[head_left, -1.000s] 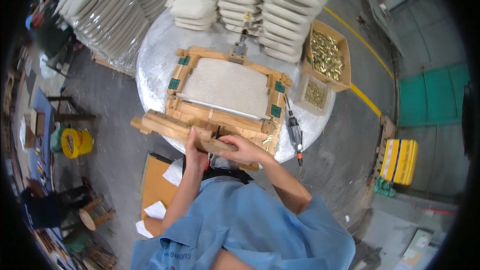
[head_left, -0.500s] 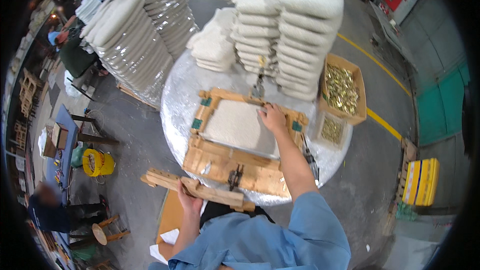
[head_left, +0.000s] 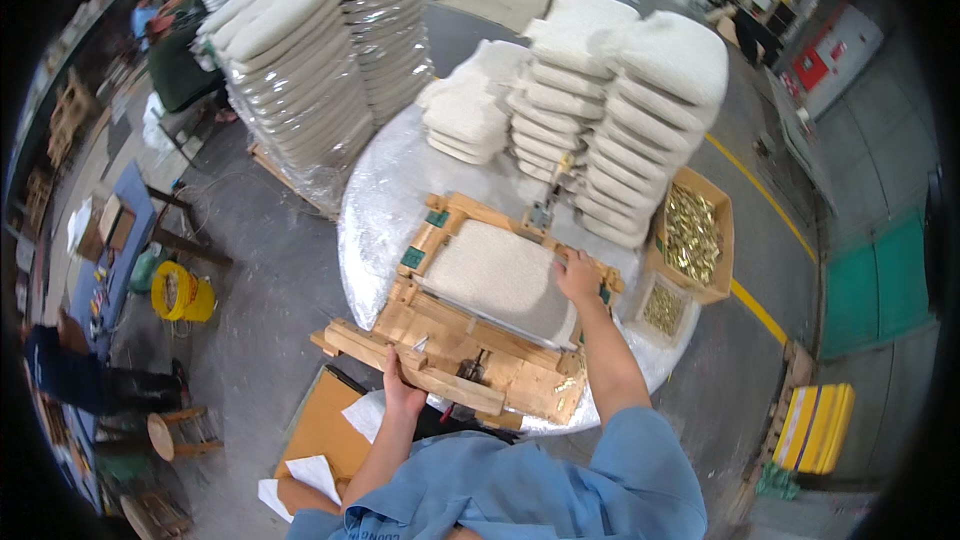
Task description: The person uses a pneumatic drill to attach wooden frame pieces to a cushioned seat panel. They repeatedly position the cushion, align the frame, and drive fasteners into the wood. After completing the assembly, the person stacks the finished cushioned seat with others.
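Note:
A wooden frame jig (head_left: 470, 340) lies on a round table wrapped in clear plastic (head_left: 375, 210). A pale fabric seat cushion (head_left: 500, 275) sits in the jig. My left hand (head_left: 400, 392) grips the long wooden bar (head_left: 420, 365) at the jig's near edge. My right hand (head_left: 578, 275) rests on the far right corner of the cushion, fingers curled over its edge. A metal clamp (head_left: 545, 210) stands at the jig's far side. Green pads (head_left: 413, 258) sit on the jig's left rail.
Stacks of pale cushions (head_left: 610, 130) fill the table's far side, and taller stacks (head_left: 300, 70) stand on a pallet to the left. Cardboard boxes of brass fittings (head_left: 692, 235) sit at the table's right. A yellow bucket (head_left: 178, 295) and a stool (head_left: 170, 435) stand on the floor left.
My right hand left the near bar and reached out to the cushion's far right corner. My left hand stayed on the wooden bar. The view shifted closer to the table.

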A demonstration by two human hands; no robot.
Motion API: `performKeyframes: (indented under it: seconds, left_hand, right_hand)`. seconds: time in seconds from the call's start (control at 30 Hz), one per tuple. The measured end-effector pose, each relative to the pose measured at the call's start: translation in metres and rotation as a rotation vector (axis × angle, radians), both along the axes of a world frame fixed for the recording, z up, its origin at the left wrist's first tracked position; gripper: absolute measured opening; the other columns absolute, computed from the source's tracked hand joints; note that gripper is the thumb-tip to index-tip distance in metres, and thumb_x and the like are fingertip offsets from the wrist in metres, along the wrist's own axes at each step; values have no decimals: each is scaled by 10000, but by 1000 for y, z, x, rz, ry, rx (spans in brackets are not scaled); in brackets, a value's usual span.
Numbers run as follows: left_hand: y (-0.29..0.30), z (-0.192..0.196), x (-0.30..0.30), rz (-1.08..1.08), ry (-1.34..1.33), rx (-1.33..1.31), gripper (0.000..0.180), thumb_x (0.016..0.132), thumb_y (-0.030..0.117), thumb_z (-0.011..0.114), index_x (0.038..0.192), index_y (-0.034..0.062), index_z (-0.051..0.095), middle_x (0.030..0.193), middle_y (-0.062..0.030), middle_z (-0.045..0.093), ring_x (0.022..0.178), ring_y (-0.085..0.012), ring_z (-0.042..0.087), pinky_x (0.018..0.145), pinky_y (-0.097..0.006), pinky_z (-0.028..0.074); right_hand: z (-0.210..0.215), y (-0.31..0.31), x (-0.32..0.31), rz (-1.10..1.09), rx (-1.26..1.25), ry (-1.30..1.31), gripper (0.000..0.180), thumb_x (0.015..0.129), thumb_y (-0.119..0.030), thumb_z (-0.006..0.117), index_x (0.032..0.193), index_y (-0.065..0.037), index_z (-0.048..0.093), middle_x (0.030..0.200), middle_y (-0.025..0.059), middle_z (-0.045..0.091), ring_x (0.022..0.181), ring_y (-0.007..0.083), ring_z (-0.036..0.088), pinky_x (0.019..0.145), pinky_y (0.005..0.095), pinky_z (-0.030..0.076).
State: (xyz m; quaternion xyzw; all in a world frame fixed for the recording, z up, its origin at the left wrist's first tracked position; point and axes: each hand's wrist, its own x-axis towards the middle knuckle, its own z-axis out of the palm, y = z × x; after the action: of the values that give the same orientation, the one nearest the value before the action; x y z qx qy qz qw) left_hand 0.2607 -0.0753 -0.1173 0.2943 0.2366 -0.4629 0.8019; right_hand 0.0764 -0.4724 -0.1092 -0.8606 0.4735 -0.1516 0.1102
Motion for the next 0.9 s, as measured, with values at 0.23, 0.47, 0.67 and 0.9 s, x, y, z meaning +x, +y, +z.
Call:
performKeyframes:
  seconds: [0.23,0.47,0.67,0.9]
  left_hand:
    - [11,-10,11,-26,-37,-11,511,1031,402,641,1435,103,549,1433,-74,616,1326,-286,577,1139,-496,454]
    - [21,26,29,102,-28,62,479,1023,381,666,1403,101,590,1385,-66,649,1288,-266,602,1109,-490,479]
    - [20,29,33,172,-17,23,526,1013,403,672,1431,97,576,1412,-70,640,1296,-270,598,1124,-488,463]
    - [24,17,31,227,-3,-8,520,1021,385,661,1429,74,575,1405,-94,645,1296,-284,601,1129,-495,465]
  right_hand:
    - [-5,-2,3,62,141,53,303,987,-260,607,1208,-80,712,1161,205,720,1115,400,667,952,484,532]
    - [0,-2,23,-55,179,183,255,989,-267,620,1074,-45,711,1056,194,735,980,419,690,846,515,541]
    - [-11,-8,15,-17,90,159,222,988,-271,640,972,-54,681,972,151,727,911,389,698,785,516,541]
    - [10,4,15,12,172,186,264,992,-301,640,1017,-41,682,1048,171,722,976,388,689,837,502,535]
